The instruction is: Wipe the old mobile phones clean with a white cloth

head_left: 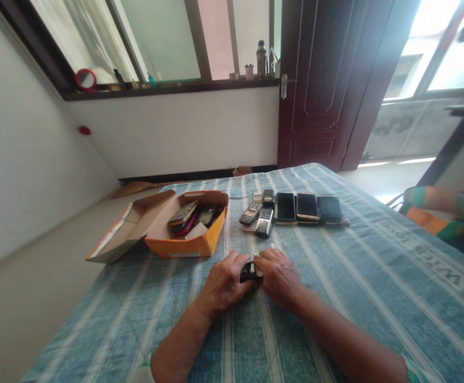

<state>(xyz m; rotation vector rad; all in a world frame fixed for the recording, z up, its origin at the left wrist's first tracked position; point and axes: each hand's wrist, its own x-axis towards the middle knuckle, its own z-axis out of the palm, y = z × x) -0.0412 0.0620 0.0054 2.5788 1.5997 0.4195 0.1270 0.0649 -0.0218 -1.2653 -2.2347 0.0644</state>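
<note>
Close in front of me, both hands meet over a small dark mobile phone [249,272] low above the striped bed cover. My left hand [226,282] is closed around its left side. The fingers of my right hand [277,274] are curled over its right end. White material, like a tissue [272,246], peeks out at the right fingers; most of it is hidden. Beyond my hands lies a cluster of old keypad phones [264,222]. To their right, a dark-screened smartphone [285,206] lies beside a gold-edged smartphone [307,206].
An orange cardboard box [184,248] stands open at the left, its lid [132,229] folded out leftward, with several phones inside. Blue striped fabric [335,276] covers the bed. Behind are a dark red door [319,80] and a window ledge [168,91] holding bottles and a mirror.
</note>
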